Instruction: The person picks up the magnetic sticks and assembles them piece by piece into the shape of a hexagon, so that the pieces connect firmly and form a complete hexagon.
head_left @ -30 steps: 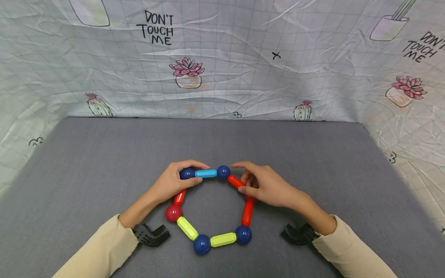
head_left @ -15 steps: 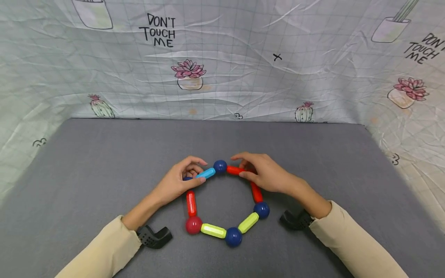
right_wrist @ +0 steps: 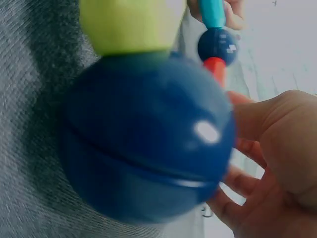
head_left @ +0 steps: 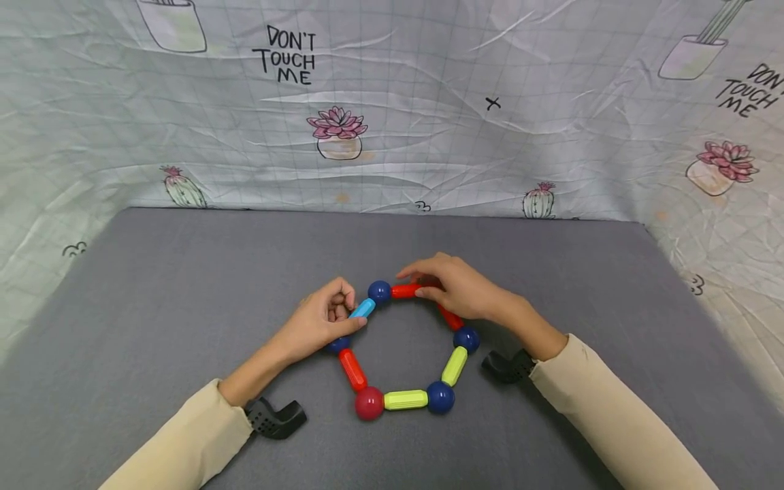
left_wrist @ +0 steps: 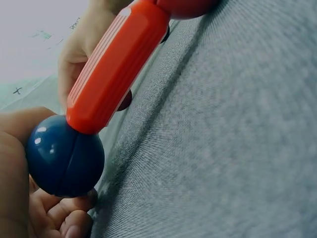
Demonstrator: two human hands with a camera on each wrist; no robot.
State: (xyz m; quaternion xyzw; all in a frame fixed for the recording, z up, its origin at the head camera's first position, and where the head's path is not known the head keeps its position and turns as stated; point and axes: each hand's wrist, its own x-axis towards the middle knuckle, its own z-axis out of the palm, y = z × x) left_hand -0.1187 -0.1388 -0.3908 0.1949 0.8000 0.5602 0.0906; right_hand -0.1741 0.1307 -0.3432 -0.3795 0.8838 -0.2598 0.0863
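A closed ring of magnetic rods and balls lies on the grey mat point(head_left: 184, 286). My left hand point(head_left: 350, 309) pinches the light blue rod point(head_left: 363, 308) on the ring's upper left. My right hand point(head_left: 412, 284) pinches a red rod point(head_left: 405, 290) at the top. A dark blue ball point(head_left: 379, 292) joins these two rods. Round the near side run a red rod point(head_left: 352, 369), a red ball point(head_left: 369, 403), a yellow rod point(head_left: 405, 399) and a blue ball point(head_left: 440, 397). In the left wrist view a blue ball point(left_wrist: 64, 156) lies against my fingers. Close to the right wrist camera is another blue ball point(right_wrist: 143, 139).
A printed cloth point(head_left: 392, 102) with cactus drawings walls the mat at the back and on both sides. Black wrist mounts point(head_left: 272, 416) point(head_left: 505, 365) sit under my forearms. A second yellow rod point(head_left: 454, 365) and blue ball point(head_left: 467, 338) form the ring's right side.
The ring has turned counterclockwise on the mat: the red ball went from the lower left to the bottom. Both hands kept their hold and moved slightly away from me.
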